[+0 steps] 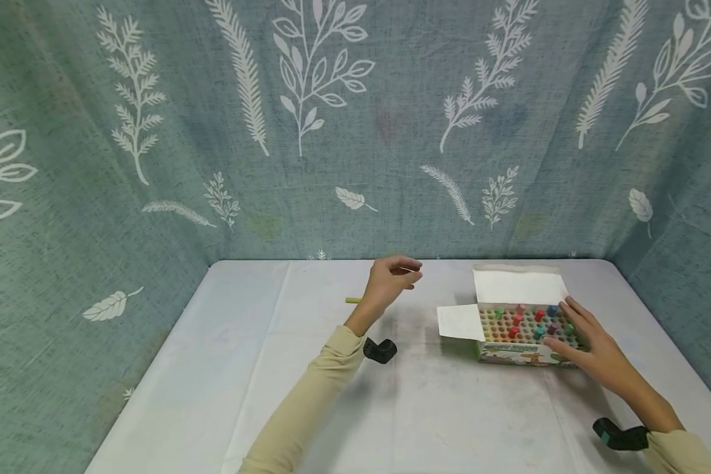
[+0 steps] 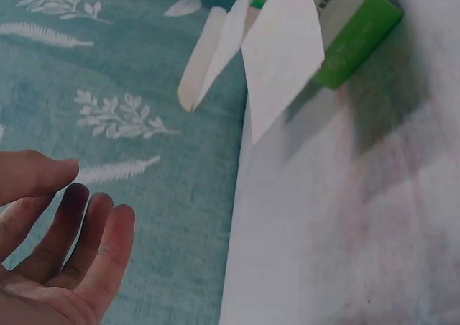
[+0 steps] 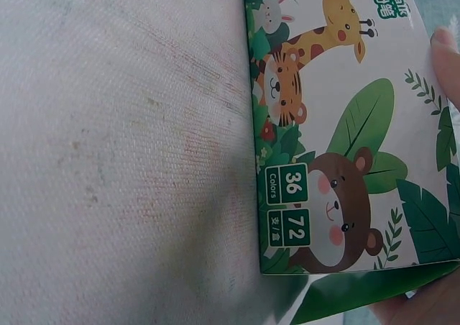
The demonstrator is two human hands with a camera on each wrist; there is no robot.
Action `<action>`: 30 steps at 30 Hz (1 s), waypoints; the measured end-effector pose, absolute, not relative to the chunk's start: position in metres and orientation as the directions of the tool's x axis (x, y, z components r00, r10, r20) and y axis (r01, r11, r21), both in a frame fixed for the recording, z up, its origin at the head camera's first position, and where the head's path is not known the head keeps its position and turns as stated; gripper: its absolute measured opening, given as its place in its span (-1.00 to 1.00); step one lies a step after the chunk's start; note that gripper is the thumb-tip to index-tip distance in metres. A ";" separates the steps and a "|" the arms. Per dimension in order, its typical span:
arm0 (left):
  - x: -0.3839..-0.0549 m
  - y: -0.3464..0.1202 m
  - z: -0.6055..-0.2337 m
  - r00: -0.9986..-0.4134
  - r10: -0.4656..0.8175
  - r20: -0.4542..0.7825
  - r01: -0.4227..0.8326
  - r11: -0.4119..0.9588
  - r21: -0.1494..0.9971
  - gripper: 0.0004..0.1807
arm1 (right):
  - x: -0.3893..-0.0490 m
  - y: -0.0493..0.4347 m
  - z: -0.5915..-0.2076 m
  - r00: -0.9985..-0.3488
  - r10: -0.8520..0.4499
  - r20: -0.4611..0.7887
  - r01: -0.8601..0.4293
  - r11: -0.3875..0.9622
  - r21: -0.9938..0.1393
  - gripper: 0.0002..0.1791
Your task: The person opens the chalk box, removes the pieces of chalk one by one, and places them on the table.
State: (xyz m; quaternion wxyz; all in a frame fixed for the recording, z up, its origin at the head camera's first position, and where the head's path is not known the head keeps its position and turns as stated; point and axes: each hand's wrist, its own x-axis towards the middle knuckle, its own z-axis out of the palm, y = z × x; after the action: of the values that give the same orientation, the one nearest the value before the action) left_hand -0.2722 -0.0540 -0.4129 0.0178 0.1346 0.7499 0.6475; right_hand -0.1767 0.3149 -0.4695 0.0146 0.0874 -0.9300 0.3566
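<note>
An opened chalk box (image 1: 527, 356) stands at the right of the table, several coloured chalk sticks poking up from its holed insert. My right hand (image 1: 598, 352) rests over the box's right end, thumb by the front rim and fingers stretched toward the far right corner. Its thumb (image 3: 447, 62) also shows beside the animal-printed face in the right wrist view. My left hand (image 1: 389, 283) is raised left of the box, holding nothing, its fingers loosely bent. Behind that wrist, a yellow-green chalk stick (image 1: 352, 300) lies on the table, partly hidden.
The box's white lid (image 1: 521, 287) stands up at the back, and a side flap (image 1: 459, 322) sticks out leftward. A white cloth covers the table (image 1: 261, 395). A leaf-patterned curtain (image 1: 391, 197) hangs behind and at both sides. Black wrist devices (image 1: 381, 351) sit at both wrists.
</note>
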 end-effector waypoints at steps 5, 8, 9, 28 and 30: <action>-0.271 -0.039 -0.409 -0.953 0.247 0.176 0.220 0.165 0.961 -0.79 | -0.176 0.315 -0.470 -0.983 -0.159 0.089 -0.177 0.724 -0.666 -0.04; -0.270 -0.030 -0.409 -0.940 0.266 0.215 0.272 0.202 0.941 -0.80 | -0.175 0.315 -0.470 -0.982 -0.160 0.098 -0.184 0.720 -0.669 -0.05; -0.270 -0.028 -0.409 -0.935 0.271 0.228 0.291 0.218 0.932 -0.81 | -0.175 0.315 -0.470 -0.982 -0.161 0.098 -0.185 0.720 -0.668 -0.05; -0.252 0.023 -0.411 -0.823 0.489 0.290 0.496 0.368 0.787 -0.83 | -0.179 0.317 -0.462 -0.989 -0.141 0.043 -0.137 0.769 -0.624 0.04; -0.250 0.028 -0.413 -0.814 0.511 0.276 0.503 0.381 0.776 -0.83 | -0.179 0.317 -0.463 -0.990 -0.138 0.041 -0.134 0.770 -0.624 0.04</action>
State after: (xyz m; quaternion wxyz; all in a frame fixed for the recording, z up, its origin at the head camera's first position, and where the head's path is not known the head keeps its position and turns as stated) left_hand -0.2504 0.0283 -0.4133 0.0045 0.3049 0.8311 0.4651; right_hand -0.1790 0.3173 -0.4629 -0.0036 0.0723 -0.9407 0.3313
